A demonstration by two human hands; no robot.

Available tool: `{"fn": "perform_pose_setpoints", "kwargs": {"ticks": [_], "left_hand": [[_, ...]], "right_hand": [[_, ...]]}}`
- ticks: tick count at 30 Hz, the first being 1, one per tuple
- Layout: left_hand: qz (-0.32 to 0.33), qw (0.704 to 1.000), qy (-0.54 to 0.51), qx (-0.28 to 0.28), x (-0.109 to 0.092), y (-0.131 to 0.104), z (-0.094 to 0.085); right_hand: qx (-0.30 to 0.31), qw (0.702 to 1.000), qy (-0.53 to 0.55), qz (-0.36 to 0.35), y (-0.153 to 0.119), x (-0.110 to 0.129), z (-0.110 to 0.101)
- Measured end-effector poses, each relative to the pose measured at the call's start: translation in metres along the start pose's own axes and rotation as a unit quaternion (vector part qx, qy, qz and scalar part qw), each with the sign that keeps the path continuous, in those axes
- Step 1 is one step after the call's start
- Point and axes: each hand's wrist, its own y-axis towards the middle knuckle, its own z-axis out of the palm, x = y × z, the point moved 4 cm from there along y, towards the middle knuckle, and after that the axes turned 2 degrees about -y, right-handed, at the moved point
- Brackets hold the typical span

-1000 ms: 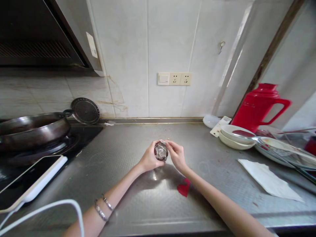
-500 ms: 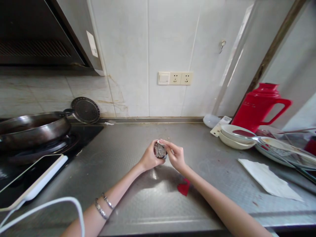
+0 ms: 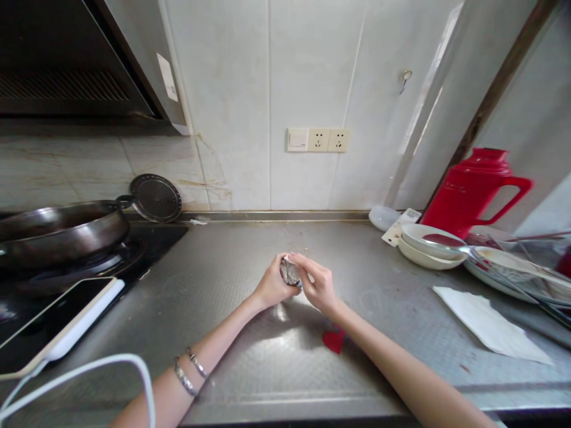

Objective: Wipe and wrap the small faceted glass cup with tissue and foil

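- Over the counter (image 3: 214,255), your left hand (image 3: 269,288) curls around the silver thing (image 3: 291,273).
- It sits between your hands. Your right hand (image 3: 319,285) has bent fingers at its far edge, but you cannot tell if they pinch.
- It looks round, with no long side to see.

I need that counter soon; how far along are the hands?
Done, perhaps: a red scrap lies on the counter. In hand: the left hand holds a small silvery object, the right hand at its edge. Left: both hands are on it, so work seems unfinished; how much is unclear.
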Motion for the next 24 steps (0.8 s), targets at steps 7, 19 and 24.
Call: {"fn": "perform_pose_setpoints", "kwargs": {"ticks": [7,19,24], "left_hand": [[-0.004,1.0,0.007,0.026,-0.008,-0.003,0.001],[-0.003,1.0,0.008,0.006,0.001,0.001,-0.001],[0.023,1.0,0.01,0.002,-0.003,0.003,-0.003]], "right_hand": [[-0.023,0.988,0.037,0.151,0.008,-0.018,-0.002],[0.034,0.993,-0.068,-0.092,0.001,0.006,0.001],[0.08,0.959,-0.112,-0.247,0.002,0.02,0.003]]}}
